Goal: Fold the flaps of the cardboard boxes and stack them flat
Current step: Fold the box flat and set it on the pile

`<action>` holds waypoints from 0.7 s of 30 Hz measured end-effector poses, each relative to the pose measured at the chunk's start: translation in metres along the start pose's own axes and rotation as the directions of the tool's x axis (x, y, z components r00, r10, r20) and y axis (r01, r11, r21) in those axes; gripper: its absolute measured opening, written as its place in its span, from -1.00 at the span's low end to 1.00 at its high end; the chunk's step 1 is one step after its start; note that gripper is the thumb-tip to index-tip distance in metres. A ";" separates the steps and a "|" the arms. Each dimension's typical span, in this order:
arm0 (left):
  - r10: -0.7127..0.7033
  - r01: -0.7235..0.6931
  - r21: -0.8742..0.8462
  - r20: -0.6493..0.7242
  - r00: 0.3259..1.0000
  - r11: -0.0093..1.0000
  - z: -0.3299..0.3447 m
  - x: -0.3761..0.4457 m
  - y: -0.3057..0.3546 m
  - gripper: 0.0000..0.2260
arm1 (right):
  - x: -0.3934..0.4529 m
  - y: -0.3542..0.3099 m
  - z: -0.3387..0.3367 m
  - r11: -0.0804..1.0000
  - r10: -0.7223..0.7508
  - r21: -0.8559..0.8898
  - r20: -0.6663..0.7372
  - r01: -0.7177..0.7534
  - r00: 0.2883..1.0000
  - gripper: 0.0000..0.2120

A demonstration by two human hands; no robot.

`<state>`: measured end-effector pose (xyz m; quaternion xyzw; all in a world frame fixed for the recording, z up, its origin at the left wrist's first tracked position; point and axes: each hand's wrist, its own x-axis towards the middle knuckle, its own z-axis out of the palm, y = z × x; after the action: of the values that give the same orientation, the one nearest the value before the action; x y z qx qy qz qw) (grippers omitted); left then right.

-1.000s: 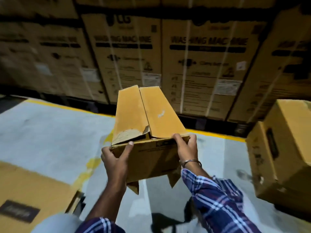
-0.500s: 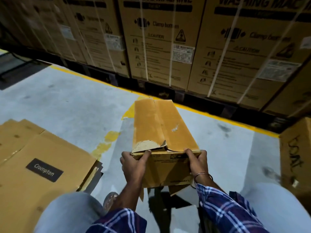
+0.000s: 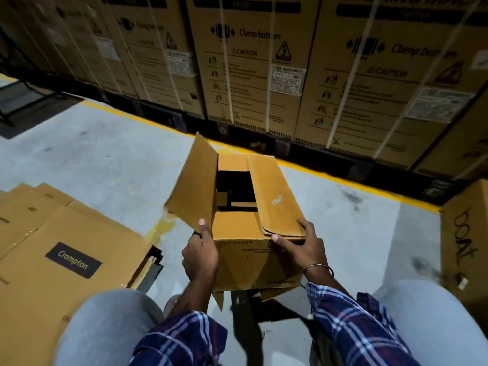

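A small cardboard box (image 3: 253, 249) is held at centre frame, above the grey floor (image 3: 92, 159) and between the knees. Its left top flap (image 3: 194, 186) is raised and swung outward; the right top flap (image 3: 274, 196) lies closed over the opening. The dark interior is visible between them.

Left hand (image 3: 199, 256): fingers curled at the near left corner, the thumb pressed to the lower edge of the raised flap. Right hand (image 3: 303, 247): laid over the near right corner, fingers spread, thumb and forefinger bracketing the near end of the closed flap. Whether that flap is pinched cannot be told.

A pile of flattened cartons (image 3: 60, 249), the top one labelled Crompton, lies at lower left of the frame. Strapped washing-machine cartons (image 3: 253, 62) fill the upper frame. Another box (image 3: 464, 241) stands at the right edge.

Step judged in hand: opening the top flaps before collapse. For a clean result, the right flap should be lifted likewise, each flap bent along its scored crease, and the box steadied at the near corners. The bottom flaps, seen hanging loose beneath, should be released before the walls are pressed flat. A torn patch on the right flap suggests gentle handling there.
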<state>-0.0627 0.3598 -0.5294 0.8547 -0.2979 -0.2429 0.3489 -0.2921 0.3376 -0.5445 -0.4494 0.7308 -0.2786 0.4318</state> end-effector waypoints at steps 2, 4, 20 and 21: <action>-0.064 0.063 -0.040 -0.023 0.998 0.997 0.000 0.000 0.000 -0.38 | -0.001 0.000 0.001 0.997 0.014 -0.069 -0.005 -0.014 1.000 0.01; -0.117 0.114 -0.068 -0.042 0.992 0.991 0.000 0.004 -0.002 -0.39 | -0.002 0.000 0.001 0.992 0.018 -0.121 0.000 -0.018 1.000 0.09; -0.512 0.485 -0.515 0.102 0.853 0.707 0.009 0.033 -0.044 -0.35 | 0.006 -0.003 0.007 0.984 0.178 0.030 -0.289 -0.177 0.941 -0.36; -0.544 0.501 -0.534 0.087 0.834 0.681 0.014 0.040 -0.055 -0.32 | 0.008 -0.004 0.006 0.978 0.208 0.065 -0.312 -0.198 0.927 -0.35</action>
<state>-0.0248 0.3584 -0.5872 0.7799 0.0525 -0.3717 0.5008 -0.2871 0.3288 -0.5474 -0.3138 0.8286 -0.3127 0.3423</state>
